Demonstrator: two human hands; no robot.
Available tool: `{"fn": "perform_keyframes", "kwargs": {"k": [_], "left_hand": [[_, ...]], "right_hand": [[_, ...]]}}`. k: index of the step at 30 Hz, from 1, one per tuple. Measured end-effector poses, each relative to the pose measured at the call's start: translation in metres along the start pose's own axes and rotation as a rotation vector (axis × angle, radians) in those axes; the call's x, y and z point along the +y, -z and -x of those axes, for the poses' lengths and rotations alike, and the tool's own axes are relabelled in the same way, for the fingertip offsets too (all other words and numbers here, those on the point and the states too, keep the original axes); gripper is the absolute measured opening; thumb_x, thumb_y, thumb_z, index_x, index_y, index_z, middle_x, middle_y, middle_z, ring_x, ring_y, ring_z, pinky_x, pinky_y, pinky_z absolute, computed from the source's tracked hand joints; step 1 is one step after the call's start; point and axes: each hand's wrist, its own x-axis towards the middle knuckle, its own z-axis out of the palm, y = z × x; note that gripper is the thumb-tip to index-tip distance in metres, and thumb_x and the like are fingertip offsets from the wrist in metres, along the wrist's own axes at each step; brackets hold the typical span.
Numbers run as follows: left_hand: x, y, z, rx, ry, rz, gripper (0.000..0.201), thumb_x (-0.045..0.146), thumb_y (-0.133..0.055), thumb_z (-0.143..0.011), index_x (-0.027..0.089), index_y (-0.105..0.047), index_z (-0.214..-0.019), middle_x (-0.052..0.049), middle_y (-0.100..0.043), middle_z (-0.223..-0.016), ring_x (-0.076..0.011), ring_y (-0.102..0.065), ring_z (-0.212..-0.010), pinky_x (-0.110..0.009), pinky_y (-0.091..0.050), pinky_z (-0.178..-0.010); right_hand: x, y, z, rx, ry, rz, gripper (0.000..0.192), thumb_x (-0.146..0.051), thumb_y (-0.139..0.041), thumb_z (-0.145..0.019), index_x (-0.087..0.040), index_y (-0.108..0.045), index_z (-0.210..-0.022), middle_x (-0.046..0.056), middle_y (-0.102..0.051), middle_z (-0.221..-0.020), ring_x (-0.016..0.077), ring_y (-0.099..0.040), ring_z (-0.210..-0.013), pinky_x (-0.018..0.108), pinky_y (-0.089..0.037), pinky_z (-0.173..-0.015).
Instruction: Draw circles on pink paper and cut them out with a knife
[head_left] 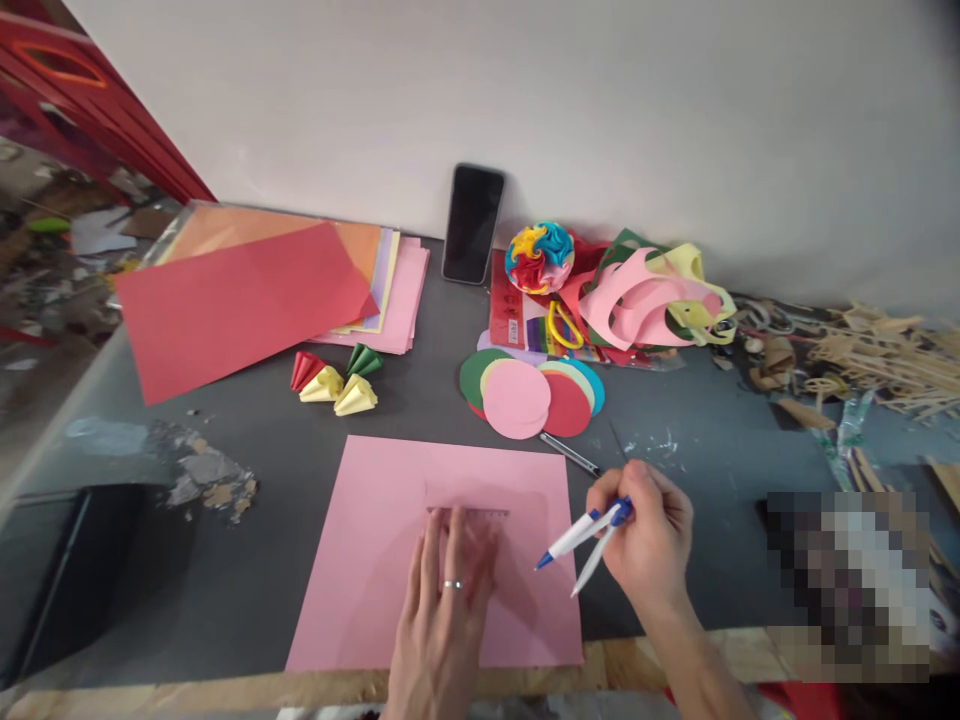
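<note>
Two hands (442,600) (649,535) over pink sheet (375,560), perhaps flush with table edge (187,690).

At lower centre our left hand (450,580) lies flat on a clear ruler (469,516) over the pink paper sheet (360,560). Our right hand (649,535) holds a compass with a blue-white pen (581,535), tip just above the sheet.

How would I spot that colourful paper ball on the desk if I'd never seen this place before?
Start at the black phone leaning upright against the white wall. Just to its right, at the back of the dark desk, sits the paper ball, resting on a red packet beside a heap of pink and yellow paper offcuts. It is the only round, swirled, many-coloured thing there; its neighbours are flat or loose.
</note>
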Motion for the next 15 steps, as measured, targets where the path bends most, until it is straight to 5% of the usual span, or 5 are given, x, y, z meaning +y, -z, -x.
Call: {"fn": "perform_keyframes", "kwargs": {"k": [5,15], "left_hand": [[-0.0059,-0.0004,-0.0012,-0.032,-0.026,0.009,0.083,0.006,-0.063,-0.074,0.023,-0.046,-0.154,-0.022,-0.048,-0.160,-0.0418,-0.047,-0.147,-0.048,-0.062,-0.103],[-0.0041,-0.0040,-0.0076,-0.006,0.062,0.073,0.070,0.012,-0.065,-0.082,0.028,-0.053,-0.149,-0.020,-0.051,-0.157,-0.0372,-0.057,-0.139,-0.043,-0.063,-0.100]], "right_hand": [[0.0034,0.0040,-0.0007,-0.070,-0.115,0.027,0.055,-0.060,-0.071,-0.083,-0.024,-0.045,-0.050,0.005,-0.066,-0.059,0.0168,-0.058,-0.043,0.031,-0.040,-0.031],[0.0035,-0.0024,-0.0006,-0.213,-0.247,0.052,0.050,-0.068,-0.069,-0.083,-0.027,-0.047,-0.064,-0.002,-0.051,-0.050,0.0100,-0.042,-0.037,0.027,-0.033,-0.029]]}}
